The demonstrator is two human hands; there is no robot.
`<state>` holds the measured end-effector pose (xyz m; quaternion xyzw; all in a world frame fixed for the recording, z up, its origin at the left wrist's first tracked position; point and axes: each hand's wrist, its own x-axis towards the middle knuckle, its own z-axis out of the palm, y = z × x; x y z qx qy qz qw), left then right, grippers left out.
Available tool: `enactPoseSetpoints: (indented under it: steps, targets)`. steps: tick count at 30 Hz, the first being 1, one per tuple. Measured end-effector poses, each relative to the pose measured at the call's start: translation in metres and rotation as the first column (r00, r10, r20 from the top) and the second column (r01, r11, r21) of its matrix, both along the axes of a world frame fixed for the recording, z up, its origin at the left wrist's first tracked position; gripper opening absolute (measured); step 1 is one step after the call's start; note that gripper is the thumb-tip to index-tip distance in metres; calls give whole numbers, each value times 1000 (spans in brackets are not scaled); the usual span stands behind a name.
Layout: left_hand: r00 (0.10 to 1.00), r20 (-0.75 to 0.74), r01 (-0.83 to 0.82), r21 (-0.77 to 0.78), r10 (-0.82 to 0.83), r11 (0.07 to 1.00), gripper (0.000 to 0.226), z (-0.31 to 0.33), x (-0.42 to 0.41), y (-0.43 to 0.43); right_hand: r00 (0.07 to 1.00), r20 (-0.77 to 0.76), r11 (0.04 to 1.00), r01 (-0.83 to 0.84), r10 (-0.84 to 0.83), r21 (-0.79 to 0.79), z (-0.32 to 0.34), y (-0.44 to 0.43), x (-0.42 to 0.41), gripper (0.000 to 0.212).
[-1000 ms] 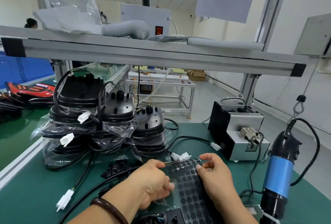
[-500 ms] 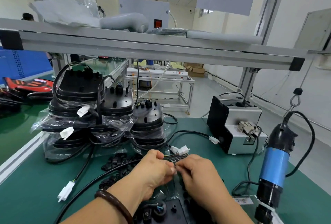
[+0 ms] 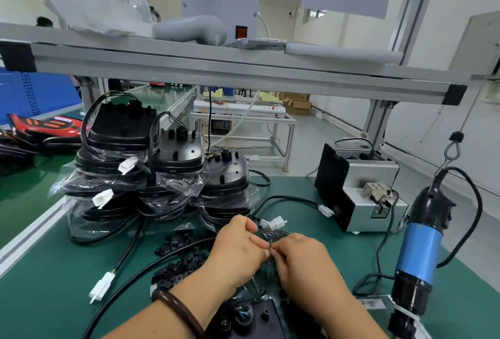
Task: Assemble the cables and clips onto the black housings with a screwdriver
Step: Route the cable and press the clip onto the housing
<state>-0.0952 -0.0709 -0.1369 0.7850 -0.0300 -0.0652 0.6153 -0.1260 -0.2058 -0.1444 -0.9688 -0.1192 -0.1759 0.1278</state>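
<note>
My left hand (image 3: 238, 249) and my right hand (image 3: 305, 265) meet fingertip to fingertip over the green mat. Both pinch a clear sheet of black dots (image 3: 276, 233), which is bent between them. What the fingertips hold on the sheet is hidden. Under my wrists lies a black housing (image 3: 259, 319) with its cable gland facing up. A black cable (image 3: 130, 281) runs left from it past a white connector (image 3: 101, 287). Loose black clips (image 3: 184, 257) lie in a pile left of my left hand. The blue electric screwdriver (image 3: 419, 252) hangs at the right, untouched.
Bagged black housings (image 3: 167, 170) are stacked at the back left, with cables and white plugs hanging off them. A grey screw feeder (image 3: 359, 192) stands at the back right. An aluminium shelf (image 3: 243, 68) crosses overhead. A second cable with a white plug (image 3: 326, 210) curves behind my hands.
My right hand has moved left from the sheet's right edge to meet my left hand. The dotted sheet, flat before, is now bent up between the fingertips.
</note>
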Motion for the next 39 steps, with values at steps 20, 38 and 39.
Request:
enactPoseSetpoints:
  steps: [20,38,39]
  targets:
    - [989,-151,-3,-26,-1,1000,42,9,-2,8,984,-64,798,173,-167,577,-5,-3,-2,25]
    - [994,77,-62,-205,79,977,38,18,-29,21,988,129,662,-43,-81,748,9,8,-14,17]
    - [996,64,-45,-246,62,968,38,19,-29,25,998,50,560,-16,-46,829,12,8,-14,16]
